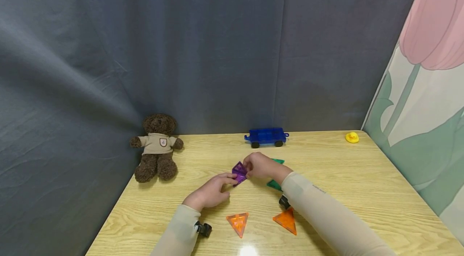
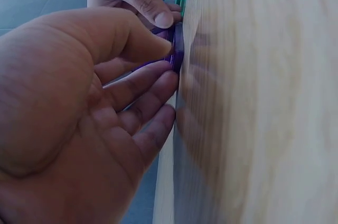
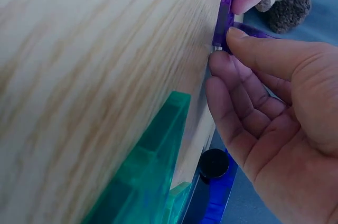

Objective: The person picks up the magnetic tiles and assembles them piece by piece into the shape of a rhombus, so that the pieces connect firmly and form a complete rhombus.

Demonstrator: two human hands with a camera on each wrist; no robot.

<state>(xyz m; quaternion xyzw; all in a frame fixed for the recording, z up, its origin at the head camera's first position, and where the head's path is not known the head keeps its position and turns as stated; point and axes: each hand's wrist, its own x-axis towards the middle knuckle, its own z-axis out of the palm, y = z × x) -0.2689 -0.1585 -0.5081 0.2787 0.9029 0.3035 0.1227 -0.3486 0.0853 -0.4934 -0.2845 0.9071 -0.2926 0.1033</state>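
Note:
Two purple triangular tiles meet at an edge in the middle of the table: a lower tile (image 1: 241, 178) lies on the wood, and an upper tile (image 1: 238, 168) slants up from it. My left hand (image 1: 214, 191) pinches the lower one (image 2: 178, 57) from the near left side, thumb above and fingertips along the tabletop. From the right, my right hand (image 1: 262, 166) pinches the purple pieces near their shared edge, its thumb on the joint in the right wrist view. Green tiles (image 3: 153, 166) lie just beneath my right wrist, partly hidden by it in the head view.
Two orange triangular tiles, a left one (image 1: 238, 224) and a right one (image 1: 286, 221), lie nearer to me. A blue toy wagon (image 1: 267, 136) stands at the back edge. Further out are a brown teddy bear (image 1: 158, 144) at left and a yellow duck (image 1: 352, 137) at right.

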